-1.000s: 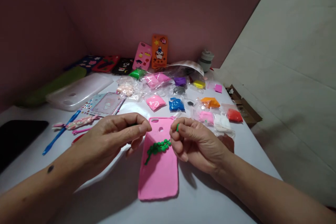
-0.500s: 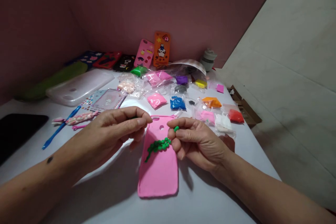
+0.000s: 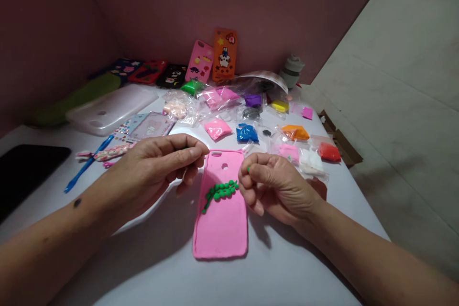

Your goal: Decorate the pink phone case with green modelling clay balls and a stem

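Head view shows a white surface (image 3: pixel 150 267) filling most of the frame, with a pink wall (image 3: pixel 215 0) behind it. At the far left of the surface lie a clear plastic case (image 3: pixel 111 110) and, nearer, a flat black device (image 3: pixel 25 172), well apart from the hands.

Both hands are over the middle of the surface. The left hand (image 3: pixel 158 167) is closed in a pinch, thumb against fingertips, just beside the top left corner of the pink phone case (image 3: pixel 220 227); whatever it pinches is too hidden to name. The right hand (image 3: pixel 276 186) is curled closed at the case's right edge, thumb and forefinger gripping a green clay bit (image 3: pixel 248 169).

The pink phone case lies flat between the two hands, camera hole at the far end. Two decorated cases, one pink (image 3: pixel 198 61) and one orange (image 3: pixel 224 55), lean upright against the wall.

Small clear bags of clay are scattered beyond the hands: pink (image 3: pixel 217 128), blue (image 3: pixel 246 134), orange (image 3: pixel 294 132), red (image 3: pixel 329 152), white (image 3: pixel 311 160), green (image 3: pixel 192 87) and purple (image 3: pixel 253 100). A thin blue tool (image 3: pixel 88 165) lies to the left of the left hand.

On the upper half of the pink phone case sits a cluster of green clay beads (image 3: pixel 219 192) with a thin stem trailing to its lower left; the right hand is just beside it, and the green clay bit is held a little above and to the right of the cluster
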`<action>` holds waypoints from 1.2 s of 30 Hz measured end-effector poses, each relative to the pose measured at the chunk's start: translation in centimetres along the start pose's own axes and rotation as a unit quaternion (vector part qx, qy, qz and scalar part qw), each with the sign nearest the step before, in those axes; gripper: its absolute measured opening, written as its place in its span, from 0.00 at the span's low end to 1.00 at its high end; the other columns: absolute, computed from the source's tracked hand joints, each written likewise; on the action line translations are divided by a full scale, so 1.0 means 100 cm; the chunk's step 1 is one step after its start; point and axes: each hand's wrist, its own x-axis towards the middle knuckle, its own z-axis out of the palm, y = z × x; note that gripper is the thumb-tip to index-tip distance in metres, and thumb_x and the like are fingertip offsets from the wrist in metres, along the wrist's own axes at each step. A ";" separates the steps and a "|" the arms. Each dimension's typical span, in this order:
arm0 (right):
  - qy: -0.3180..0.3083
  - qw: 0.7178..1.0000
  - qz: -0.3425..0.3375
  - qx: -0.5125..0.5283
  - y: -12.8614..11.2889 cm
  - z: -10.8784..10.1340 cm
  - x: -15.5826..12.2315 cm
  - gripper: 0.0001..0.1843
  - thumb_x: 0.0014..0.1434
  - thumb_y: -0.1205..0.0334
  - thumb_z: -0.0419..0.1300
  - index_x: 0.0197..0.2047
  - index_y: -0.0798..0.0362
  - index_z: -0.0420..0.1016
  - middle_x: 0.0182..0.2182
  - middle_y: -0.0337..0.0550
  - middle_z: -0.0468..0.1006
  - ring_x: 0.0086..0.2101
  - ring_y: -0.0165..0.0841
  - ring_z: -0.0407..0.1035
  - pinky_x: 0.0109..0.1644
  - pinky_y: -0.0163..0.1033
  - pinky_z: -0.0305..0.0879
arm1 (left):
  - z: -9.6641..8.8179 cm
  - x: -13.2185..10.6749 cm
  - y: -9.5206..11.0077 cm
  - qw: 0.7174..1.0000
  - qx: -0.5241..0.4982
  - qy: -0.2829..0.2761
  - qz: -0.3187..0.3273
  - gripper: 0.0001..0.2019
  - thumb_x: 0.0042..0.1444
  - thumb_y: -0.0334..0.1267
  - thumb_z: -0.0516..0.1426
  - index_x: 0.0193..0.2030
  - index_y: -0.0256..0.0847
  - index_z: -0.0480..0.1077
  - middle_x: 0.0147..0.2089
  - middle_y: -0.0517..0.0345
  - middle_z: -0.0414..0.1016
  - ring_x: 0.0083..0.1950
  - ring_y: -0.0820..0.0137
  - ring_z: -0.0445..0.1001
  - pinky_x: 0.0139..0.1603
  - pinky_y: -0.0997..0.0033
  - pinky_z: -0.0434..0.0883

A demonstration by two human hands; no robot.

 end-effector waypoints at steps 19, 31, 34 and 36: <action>0.015 0.999 -0.033 -0.001 0.003 -0.001 0.000 0.23 0.52 0.46 0.80 0.26 0.58 0.80 0.19 0.35 0.76 0.16 0.26 0.72 0.13 0.25 0.66 | -0.002 0.002 -0.002 0.998 -0.051 0.032 -0.022 0.05 0.50 0.34 0.70 0.35 0.37 0.83 0.28 0.57 0.79 0.25 0.75 0.73 0.24 0.82 0.72; -0.012 0.999 -0.050 -0.001 -0.005 0.001 -0.002 0.11 0.47 0.69 0.81 0.33 0.56 0.86 0.28 0.38 0.85 0.24 0.26 0.79 0.25 0.26 0.75 | -0.004 0.006 -0.001 0.999 -0.013 0.043 -0.022 0.07 0.45 0.35 0.71 0.33 0.38 0.82 0.27 0.58 0.77 0.26 0.75 0.72 0.26 0.80 0.70; 0.000 0.998 -0.056 -0.020 -0.005 0.001 -0.003 0.14 0.50 0.58 0.82 0.29 0.56 0.84 0.22 0.36 0.79 0.19 0.25 0.74 0.19 0.26 0.69 | -0.005 0.007 -0.002 0.999 -0.004 0.048 -0.021 0.07 0.46 0.37 0.71 0.32 0.39 0.82 0.27 0.60 0.76 0.24 0.76 0.70 0.23 0.81 0.68; 0.009 0.997 -0.064 -0.029 -0.004 0.001 -0.003 0.20 0.52 0.49 0.80 0.26 0.56 0.82 0.19 0.34 0.74 0.17 0.25 0.70 0.16 0.26 0.64 | -0.006 0.008 -0.004 0.998 -0.001 0.054 -0.018 0.07 0.48 0.38 0.71 0.31 0.39 0.81 0.27 0.61 0.74 0.23 0.77 0.68 0.22 0.81 0.66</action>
